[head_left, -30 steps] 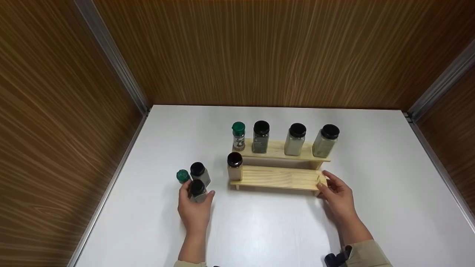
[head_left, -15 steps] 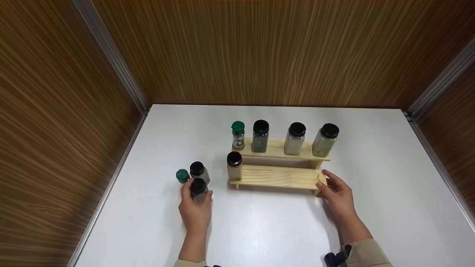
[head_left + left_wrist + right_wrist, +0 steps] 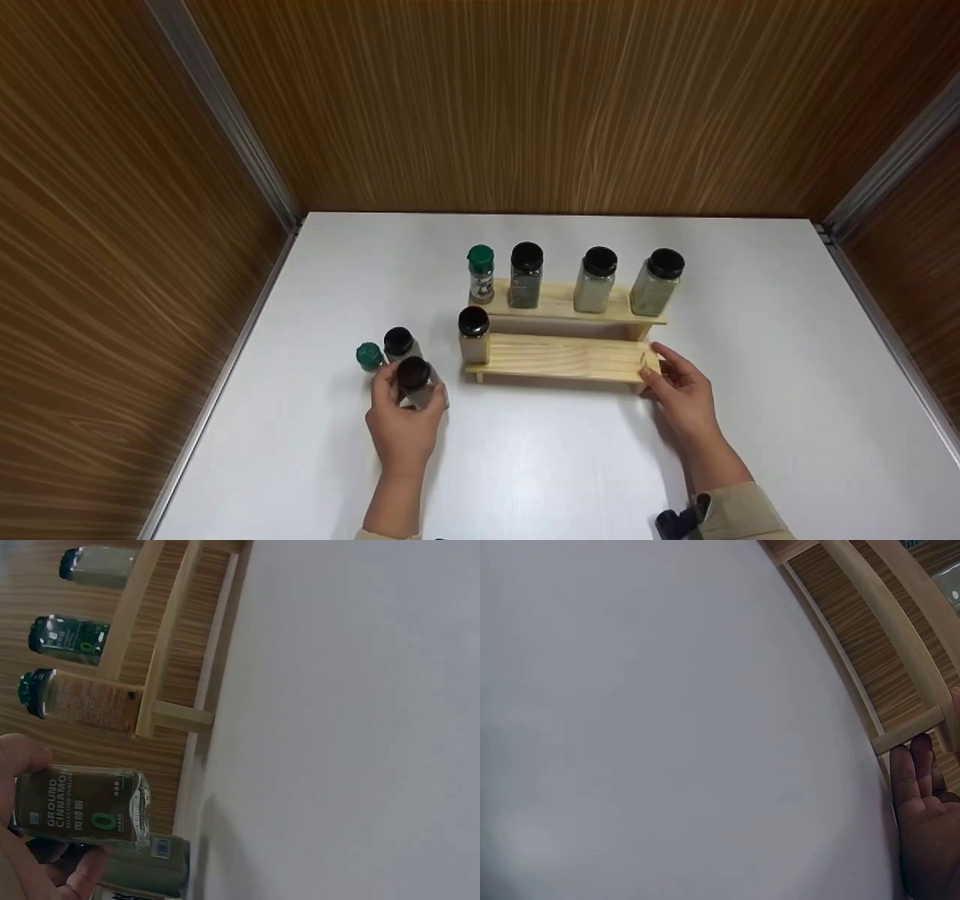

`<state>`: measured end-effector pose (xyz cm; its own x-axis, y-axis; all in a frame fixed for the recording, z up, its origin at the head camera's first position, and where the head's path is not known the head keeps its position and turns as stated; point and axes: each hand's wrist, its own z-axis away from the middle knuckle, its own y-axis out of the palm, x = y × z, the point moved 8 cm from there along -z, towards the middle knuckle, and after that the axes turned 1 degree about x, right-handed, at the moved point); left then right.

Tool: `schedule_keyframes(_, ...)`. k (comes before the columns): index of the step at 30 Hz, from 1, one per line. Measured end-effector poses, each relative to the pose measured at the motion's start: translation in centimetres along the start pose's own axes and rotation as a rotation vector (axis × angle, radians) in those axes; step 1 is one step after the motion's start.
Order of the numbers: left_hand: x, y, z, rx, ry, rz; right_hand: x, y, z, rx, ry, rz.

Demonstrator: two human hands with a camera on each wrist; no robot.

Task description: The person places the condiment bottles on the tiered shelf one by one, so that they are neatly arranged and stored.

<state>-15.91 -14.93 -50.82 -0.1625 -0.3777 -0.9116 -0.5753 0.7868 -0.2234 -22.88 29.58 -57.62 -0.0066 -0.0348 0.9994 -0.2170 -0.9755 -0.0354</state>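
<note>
My left hand grips a spice jar with a black lid, thumb on one side and fingers on the other. In the left wrist view, the label on this jar reads ground cinnamon, and it appears raised off the table. Just behind it stand another black-lidded jar and a green-capped jar. My right hand holds the right end of a two-tier wooden spice rack, thumb on top of the lower shelf. In the right wrist view, fingers touch the rack's end support.
Along the upper shelf stand a green-capped jar and several black-lidded ones, including a pale-filled jar. One black-lidded jar occupies the lower shelf's left end. Wood-grain panels enclose the white table.
My left hand has shifted slightly right with the cinnamon jar, which now tilts and sits apart from the green-capped jar. My right hand and the rack have stayed put.
</note>
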Motion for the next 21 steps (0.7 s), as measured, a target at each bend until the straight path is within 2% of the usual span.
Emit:
schedule_keyframes(8, -3.3, -0.3, 0.3, -0.017, 0.141, 0.003, -0.1, -0.1, 0.1, 0.004, 0.026, 0.033)
schedule_keyframes(14, -5.1, 0.1, 0.2, 0.000, 0.168, 0.032, -0.2, -0.2, 0.0, 0.006, 0.023, 0.034)
schedule_keyframes(21, -6.8, 1.3, 0.1, 0.049, 0.199, 0.027, -0.1, -0.1, -0.1, 0.004, 0.010, 0.015)
